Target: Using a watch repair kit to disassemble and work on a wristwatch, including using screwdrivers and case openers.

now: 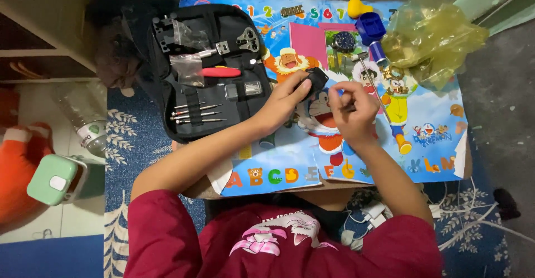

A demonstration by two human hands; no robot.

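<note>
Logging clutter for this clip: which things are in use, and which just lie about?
In use:
left hand on a small black block
right hand pinching something too small to tell
open black tool case

Lying about:
wristwatch
yellow plastic bag
green box
plastic bottle

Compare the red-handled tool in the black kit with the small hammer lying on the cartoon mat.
The red-handled tool sits strapped inside the black kit, lying level; the hammer lies loose on the mat, slanted. The tool's handle is red, the hammer's thin and metallic. Neither hand touches either.
</note>
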